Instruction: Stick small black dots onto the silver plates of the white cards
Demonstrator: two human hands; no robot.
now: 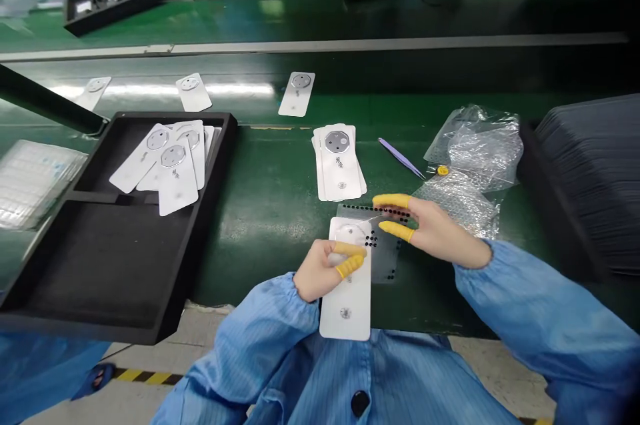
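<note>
A white card-like panel [345, 328] with a round emblem lies in front of me at the table's edge. My left hand [325, 270] rests over it, its yellow-capped thumb and finger pinched together by the panel's right edge; what is between the tips is too small to make out. Beside and partly under the panel is a clear sheet [385, 265] with rows of small black dots. My right hand [425, 223], also in yellow finger caps, is at the sheet's upper right, thumb and forefinger apart.
A stack of white panels [341, 171] sits ahead, purple tweezers [400, 157] to its right. Clear plastic bags [483, 145] lie farther right, by a black bin [555, 211] of dark sheets. At left, a black tray [120, 258] holds several panels. More panels [297, 95] lie behind.
</note>
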